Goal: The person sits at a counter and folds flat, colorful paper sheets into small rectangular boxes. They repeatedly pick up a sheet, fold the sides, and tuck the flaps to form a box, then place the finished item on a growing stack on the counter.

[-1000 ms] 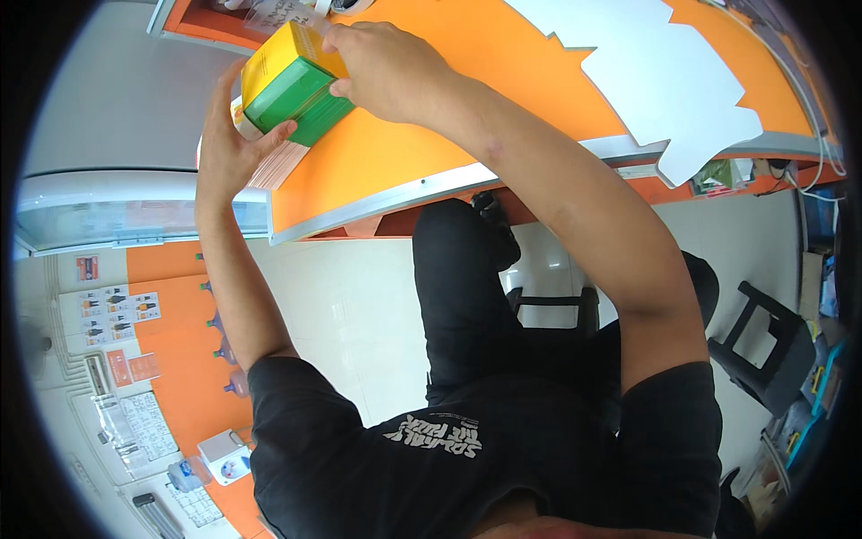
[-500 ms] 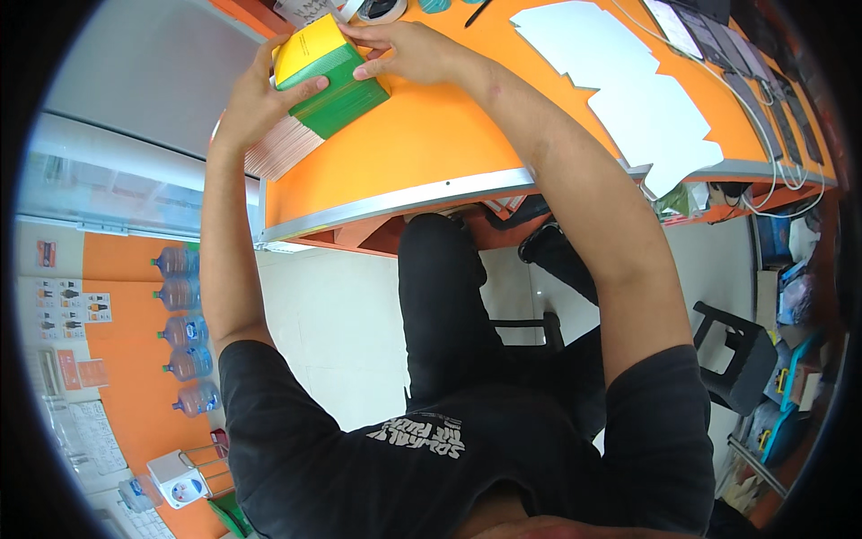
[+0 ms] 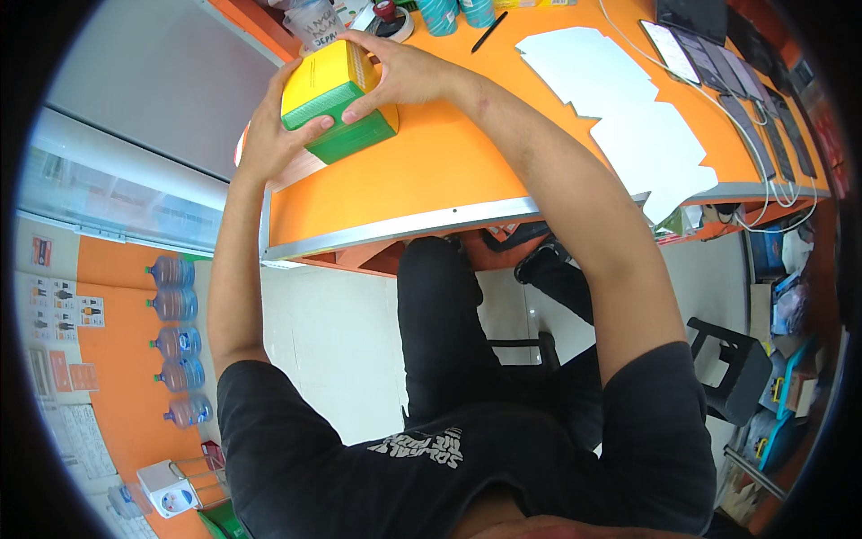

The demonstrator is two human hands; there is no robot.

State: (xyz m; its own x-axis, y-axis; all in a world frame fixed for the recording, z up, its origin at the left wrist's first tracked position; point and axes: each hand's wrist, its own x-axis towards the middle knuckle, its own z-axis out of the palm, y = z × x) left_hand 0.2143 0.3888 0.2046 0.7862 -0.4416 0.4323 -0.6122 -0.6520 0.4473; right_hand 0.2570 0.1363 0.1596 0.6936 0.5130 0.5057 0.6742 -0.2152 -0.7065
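Observation:
At the far left of the orange table (image 3: 431,180), both my hands grip a yellow-and-green block (image 3: 337,90), a box or a tight stack; I cannot tell which. Its yellow face is up and its green face is toward me. My left hand (image 3: 271,135) clasps the left end, thumb across the green face. From the right, my right hand (image 3: 400,76) curves over the far corner, with its thumb near the left one. Under my left hand, partly hidden, lies a pale stack with layered edges (image 3: 299,169).
White die-cut sheets (image 3: 597,76) lie right of centre, near several phones (image 3: 709,63) with white cables. Along the back are a clear plastic tub (image 3: 312,25), a red-topped stamp (image 3: 386,12), teal containers (image 3: 438,16) and a black pen (image 3: 489,32). A black stool (image 3: 732,368) stands at right.
The view has shifted slightly, showing more of the table's back. The block is turned a little, and my left hand covers more of the pale stack. Both hands keep their grip.

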